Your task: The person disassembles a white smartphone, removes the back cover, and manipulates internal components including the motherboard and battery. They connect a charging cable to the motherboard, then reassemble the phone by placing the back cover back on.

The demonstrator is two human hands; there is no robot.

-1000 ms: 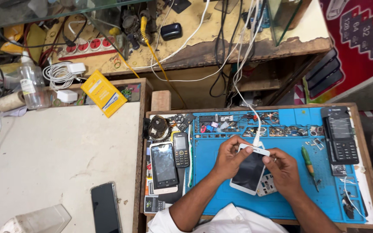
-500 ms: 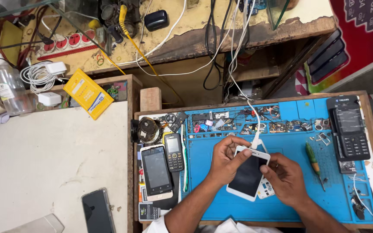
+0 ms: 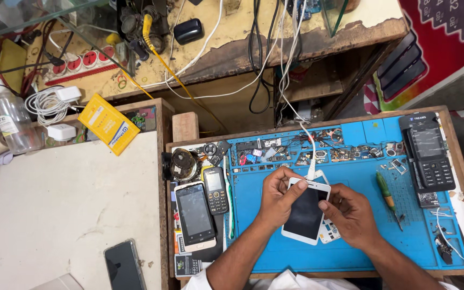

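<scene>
Compared with a second ago: grip shifted only slightly on the white smartphone [image 3: 306, 212], handset in about the same spot on the blue repair mat [image 3: 361, 252], white cable [image 3: 311, 161] still plugged into its upper end; view itself drifted a little.

Left of the mat: pale worktop [image 3: 55, 215] with a dark phone [image 3: 125, 264] face up near its lower edge, yellow packet [image 3: 107, 123] and clear plastic bottle [image 3: 12, 121] farther up. At the mat's left border: touchscreen phone with pale frame [image 3: 194, 215], small black keypad phone [image 3: 216, 189] just beside it.

On the mat, near its middle: left hand [image 3: 276, 198] curled around the smartphone's left edge, thumb laid across the top corner of the glass — grasping it. Smartphone itself: white body, dark unlit screen, face up, tilted slightly clockwise; long axis roughly up-down on the mat, cabled end pointing away from the person, lower end toward the person's chest. Right hand [image 3: 350, 215] pressed against the right edge, fingertip on the screen border, also holding the handset.

Right of that hand, on the mat: green-handled screwdriver [image 3: 386, 194]. At the mat's upper right corner: large black keypad handset [image 3: 428, 156].
</scene>
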